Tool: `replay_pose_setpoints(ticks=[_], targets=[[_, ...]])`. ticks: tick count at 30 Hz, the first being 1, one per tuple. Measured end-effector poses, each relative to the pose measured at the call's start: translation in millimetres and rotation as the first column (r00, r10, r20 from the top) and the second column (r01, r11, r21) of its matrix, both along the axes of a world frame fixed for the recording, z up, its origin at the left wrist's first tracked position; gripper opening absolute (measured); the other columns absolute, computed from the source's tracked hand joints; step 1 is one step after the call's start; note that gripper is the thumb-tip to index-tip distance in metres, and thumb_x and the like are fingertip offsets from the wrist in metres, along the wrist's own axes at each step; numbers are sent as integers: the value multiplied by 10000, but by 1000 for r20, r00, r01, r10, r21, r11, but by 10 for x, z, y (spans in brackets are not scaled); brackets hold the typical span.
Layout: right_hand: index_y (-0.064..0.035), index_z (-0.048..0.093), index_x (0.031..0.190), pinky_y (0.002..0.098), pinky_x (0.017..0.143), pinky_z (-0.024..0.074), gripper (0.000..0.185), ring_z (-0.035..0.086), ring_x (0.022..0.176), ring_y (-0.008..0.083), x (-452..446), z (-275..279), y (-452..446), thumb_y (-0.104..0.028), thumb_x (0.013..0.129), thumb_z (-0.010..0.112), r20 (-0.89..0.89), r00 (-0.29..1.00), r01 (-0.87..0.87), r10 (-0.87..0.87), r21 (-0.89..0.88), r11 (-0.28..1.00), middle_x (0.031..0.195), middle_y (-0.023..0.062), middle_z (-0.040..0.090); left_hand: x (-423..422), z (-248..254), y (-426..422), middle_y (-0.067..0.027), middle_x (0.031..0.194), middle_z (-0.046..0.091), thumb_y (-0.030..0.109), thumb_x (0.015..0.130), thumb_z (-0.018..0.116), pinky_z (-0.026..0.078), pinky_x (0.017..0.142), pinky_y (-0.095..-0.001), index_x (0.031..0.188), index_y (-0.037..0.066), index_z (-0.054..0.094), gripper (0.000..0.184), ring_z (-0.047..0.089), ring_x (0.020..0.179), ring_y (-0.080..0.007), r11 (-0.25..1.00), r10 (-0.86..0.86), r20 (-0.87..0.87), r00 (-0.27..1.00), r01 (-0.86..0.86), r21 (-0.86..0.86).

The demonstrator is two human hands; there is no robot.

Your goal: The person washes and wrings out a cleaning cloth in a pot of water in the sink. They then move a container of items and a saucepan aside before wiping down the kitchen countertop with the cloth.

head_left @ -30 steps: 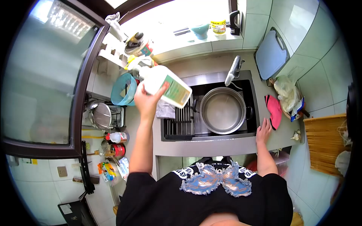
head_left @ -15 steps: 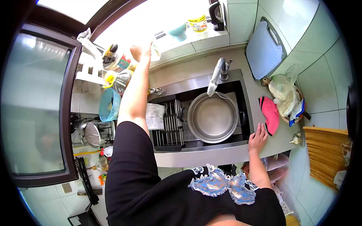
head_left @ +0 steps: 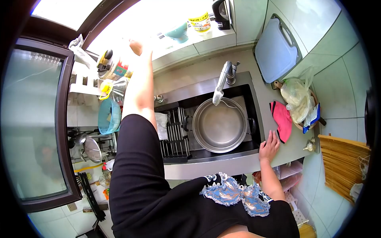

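Note:
My left hand [head_left: 136, 47] is stretched out to the window sill at the back left, above several bottles and jars. Glare washes out its fingers, so whether it holds anything is hidden. Close by are a jar with a black-and-yellow lid [head_left: 105, 59] and a clear bottle with a yellow cap [head_left: 106, 88]. On the counter's front edge my right hand [head_left: 269, 147] lies flat, fingers stretched, beside a pink cloth with black trim [head_left: 281, 121]. Between the arms, a two-handled metal pot [head_left: 220, 125] sits in the sink [head_left: 254, 107] under the faucet [head_left: 222, 81].
A metal drying rack [head_left: 174, 137] with a grey cloth [head_left: 162, 125] spans the sink's left side. A blue basin [head_left: 109, 117] stands left of my arm. At right are a blue cutting board [head_left: 277, 51] and a plastic bag [head_left: 295, 97]. The open window pane [head_left: 35, 119] juts in.
My left hand has moved a little left and farther toward the window. A pale object beside it earlier no longer shows in the glare. My right hand stays on the counter.

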State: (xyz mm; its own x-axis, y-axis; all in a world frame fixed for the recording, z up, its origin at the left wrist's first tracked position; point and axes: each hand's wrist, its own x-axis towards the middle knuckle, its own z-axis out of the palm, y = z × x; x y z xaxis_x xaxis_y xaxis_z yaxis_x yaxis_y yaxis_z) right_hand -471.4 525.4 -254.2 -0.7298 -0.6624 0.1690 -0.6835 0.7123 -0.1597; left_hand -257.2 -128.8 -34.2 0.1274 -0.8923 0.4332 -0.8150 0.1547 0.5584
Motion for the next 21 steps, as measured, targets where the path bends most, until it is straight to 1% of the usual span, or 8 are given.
replay_pose_setpoints(ticks=[8,12,13,15,16,17,19,21], targets=[[-171,506,1480,457,1121,401,672,487,1286,327,8,27,-46,-133,817,609,21,1000,5,-4,-29,1000,1512,56,491,-98,-175,-244,-274,1180,621,290,811,816,547,899,-486,1176,-78,551,582,642,1039,-425,994,104,-148,984,-109,-25],[-192,512,1468,461,1104,420,671,497,1273,327,-24,-7,-66,-149,807,624,30,1000,9,-7,-68,998,1481,47,513,-223,-158,-212,-292,1230,592,259,827,806,542,925,-498,1221,-101,507,612,624,1076,-446,974,146,-484,863,-210,-81],[-199,510,1468,459,1100,423,676,497,1272,324,-33,-11,-46,-155,804,629,40,999,8,-5,-70,997,1476,44,516,-274,-24,263,-295,1269,556,244,865,777,536,938,-512,1221,-102,482,578,586,1137,-452,981,115,-172,978,-138,-133],[-203,508,1470,458,1096,426,680,498,1267,321,-67,-84,-31,-159,803,633,27,999,19,-17,-54,998,1477,41,516,-204,-48,829,-233,1293,513,177,846,803,522,973,-522,1290,-75,469,610,564,1136,-406,900,-54,149,987,113,-420],[-208,506,1471,456,1092,428,683,499,1263,317,-63,-112,-9,-163,802,636,19,1000,12,-11,-53,999,1477,38,516,-197,-31,1223,-222,1284,518,156,837,807,516,985,-505,1311,-55,475,616,564,1132,-384,891,-274,-3,962,252,-378],[-208,506,1471,456,1092,428,683,499,1263,317,-66,-118,-20,-163,802,636,16,1000,19,-19,-41,999,1477,38,516,-208,-16,1657,-211,1274,522,135,828,811,510,997,-488,1331,-35,481,625,564,1128,-361,850,-464,-168,870,383,-360],[-209,513,1467,451,1090,426,680,500,1256,313,-69,-143,-10,-168,800,640,-4,1000,12,-12,-69,998,1477,31,515,-73,-165,2415,-181,1219,596,37,825,777,510,1001,-470,1320,0,522,558,580,1157,-363,772,-600,-117,791,534,-344],[-201,518,1462,452,1094,417,668,500,1256,315,-99,-219,44,-162,806,634,-4,1000,-4,4,-65,998,1476,28,515,109,-183,3111,-148,1271,606,8,814,758,530,978,-442,1269,30,597,484,589,1180,-354,571,-673,312,670,739,-357]])
